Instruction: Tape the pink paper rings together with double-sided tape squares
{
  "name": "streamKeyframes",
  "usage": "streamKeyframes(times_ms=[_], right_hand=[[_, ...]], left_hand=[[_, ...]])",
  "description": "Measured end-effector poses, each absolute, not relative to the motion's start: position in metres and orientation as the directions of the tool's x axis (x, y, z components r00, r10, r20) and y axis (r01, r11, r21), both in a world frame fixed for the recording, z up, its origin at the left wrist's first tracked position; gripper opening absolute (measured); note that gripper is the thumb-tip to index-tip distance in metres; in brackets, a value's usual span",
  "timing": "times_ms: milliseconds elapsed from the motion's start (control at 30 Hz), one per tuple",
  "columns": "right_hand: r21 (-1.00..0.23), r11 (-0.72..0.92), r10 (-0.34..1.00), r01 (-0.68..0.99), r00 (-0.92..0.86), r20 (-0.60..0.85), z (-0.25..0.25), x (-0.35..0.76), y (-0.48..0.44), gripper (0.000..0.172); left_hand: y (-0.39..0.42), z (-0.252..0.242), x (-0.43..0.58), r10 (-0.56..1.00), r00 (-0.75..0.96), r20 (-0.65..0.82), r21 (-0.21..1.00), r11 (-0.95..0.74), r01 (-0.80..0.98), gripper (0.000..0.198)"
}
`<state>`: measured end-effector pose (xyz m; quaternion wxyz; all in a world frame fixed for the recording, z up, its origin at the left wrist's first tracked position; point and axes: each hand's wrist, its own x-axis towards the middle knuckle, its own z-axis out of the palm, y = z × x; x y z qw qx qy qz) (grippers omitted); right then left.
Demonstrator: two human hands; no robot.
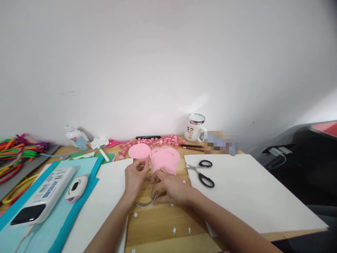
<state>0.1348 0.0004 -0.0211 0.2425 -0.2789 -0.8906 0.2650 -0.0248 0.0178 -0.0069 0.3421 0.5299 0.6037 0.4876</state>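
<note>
My left hand (137, 175) is closed, thumb and fingers pinched together on something pink and tiny that I cannot make out, just below the pink paper circles (139, 151). My right hand (168, 186) curls around the right side of a grey ring-shaped roll (144, 205), which rests on the wooden table (150, 230) between both hands. A heap of pink paper pieces (164, 160) lies behind my fingers. Small white bits (174, 230) are scattered near my wrists.
Black-handled scissors (206, 180) lie on white paper (255, 196) at the right. A mug (195, 128), pens (149, 137) and small pink balls (173, 140) line the wall. At left are blue sheets (86, 168), a power bank (44, 196), a bottle (77, 137) and colourful pipe cleaners (18, 151).
</note>
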Motion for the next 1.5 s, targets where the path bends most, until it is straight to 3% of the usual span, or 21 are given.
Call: streamKeyframes(times_ms=[100,167,367,567,733,900,1000,1067,1167,1267,1500], right_hand=[[-0.561,0.731,0.612,0.389,-0.737,0.287,-0.018,0.134,-0.002,0.008],[-0.576,0.731,0.609,0.366,-0.730,0.310,-0.014,0.133,-0.003,0.011],[-0.640,0.731,0.615,0.238,-0.636,0.465,-0.010,0.129,-0.007,0.013],[-0.592,0.784,0.561,0.187,-0.621,0.547,-0.009,0.120,-0.011,0.024],[-0.502,0.818,0.555,0.280,-0.612,0.563,-0.001,0.113,-0.023,0.033],[-0.248,0.879,0.473,0.407,-0.680,0.560,0.000,0.120,-0.038,0.051],[-0.230,0.747,0.625,0.624,-0.541,0.562,-0.006,0.150,-0.032,0.051],[-0.237,0.563,0.769,0.792,-0.397,0.501,-0.011,0.181,-0.023,0.047],[-0.156,0.271,0.934,0.950,-0.219,0.283,-0.016,0.226,-0.016,0.048],[-0.112,0.236,0.969,0.965,-0.224,0.107,-0.017,0.251,-0.017,0.046],[-0.213,0.230,0.970,0.950,-0.241,-0.024,-0.010,0.251,-0.019,0.042]], left_hand=[[0.019,-0.017,-0.025,0.953,-0.183,0.240,0.861,-0.121,0.494,0.015],[0.019,-0.021,-0.024,0.951,-0.172,0.255,0.852,-0.137,0.506,0.015],[0.020,-0.017,-0.023,0.963,-0.209,0.169,0.954,-0.106,0.282,0.023],[0.023,-0.021,-0.023,0.949,-0.298,0.098,0.993,-0.075,0.087,0.027],[0.024,-0.019,-0.024,0.950,-0.309,0.050,0.999,-0.052,0.003,0.029],[0.022,-0.012,-0.024,0.935,-0.352,0.037,0.998,-0.050,-0.028,0.027],[0.022,-0.015,-0.026,0.938,-0.343,0.056,0.996,-0.077,-0.048,0.029],[0.023,-0.018,-0.026,0.942,-0.330,0.061,0.994,-0.087,-0.066,0.030],[0.024,-0.022,-0.025,0.947,-0.313,0.068,0.994,-0.092,-0.064,0.032],[0.023,-0.023,-0.024,0.947,-0.312,0.081,0.993,-0.105,-0.059,0.032],[0.023,-0.024,-0.023,0.946,-0.315,0.079,0.994,-0.098,-0.046,0.033]])
